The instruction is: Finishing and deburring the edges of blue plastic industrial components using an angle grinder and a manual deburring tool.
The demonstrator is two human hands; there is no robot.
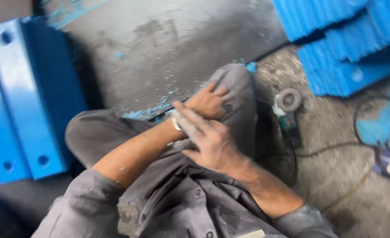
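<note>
Left hand (210,102) on raised knee (236,88), right hand (208,141) touching its wrist.

Grey trousers (115,136), blue ribbed blocks (336,39) — blue shavings (153,112) over a dark sheet (159,48).

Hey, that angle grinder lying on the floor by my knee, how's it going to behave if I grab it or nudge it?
The angle grinder looks rigid and probably heavy for its size, with a solid body and a round disc at one end. It lies flat on rough concrete floor, so it should scrape rather than roll. Its trailing cable may drag or snag when lifted.
</note>
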